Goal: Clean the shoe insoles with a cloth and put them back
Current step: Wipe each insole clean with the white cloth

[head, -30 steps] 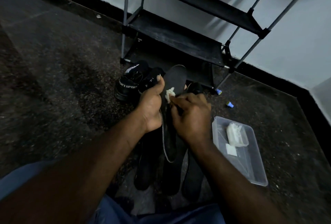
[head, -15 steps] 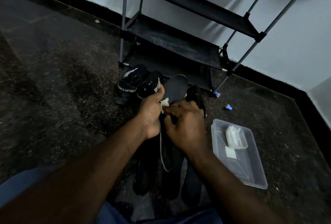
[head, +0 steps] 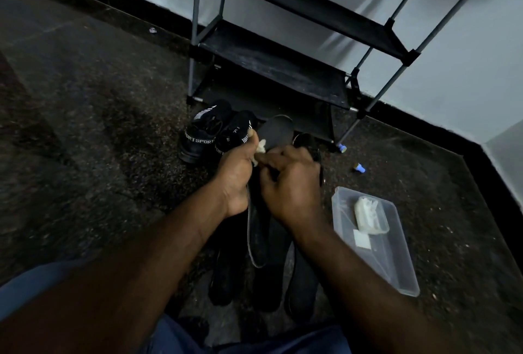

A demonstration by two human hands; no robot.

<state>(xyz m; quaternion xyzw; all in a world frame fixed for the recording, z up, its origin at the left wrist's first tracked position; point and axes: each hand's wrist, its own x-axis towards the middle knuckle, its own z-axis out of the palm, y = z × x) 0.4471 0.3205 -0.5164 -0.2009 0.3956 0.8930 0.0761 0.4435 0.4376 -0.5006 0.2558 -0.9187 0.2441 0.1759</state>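
A dark insole (head: 276,132) stands upright in front of me, gripped at its middle by my left hand (head: 236,175). My right hand (head: 291,183) pinches a small white cloth (head: 259,151) against the insole's face, just beside my left thumb. Three more dark insoles (head: 271,274) lie flat on the floor below my hands. A pair of black "SPORT" shoes (head: 206,132) sits on the floor to the left of the held insole. Another dark shoe (head: 307,141) peeks out behind my right hand.
A black shoe rack (head: 271,64) stands against the wall behind the shoes. A clear plastic tray (head: 396,263) with white cloth pieces (head: 369,215) lies at the right. Two small blue caps (head: 358,168) sit on the dark speckled floor near the rack.
My right hand with the cloth has slid a little to the left across the insole, closer to my left thumb. The insole stays upright in my left hand.
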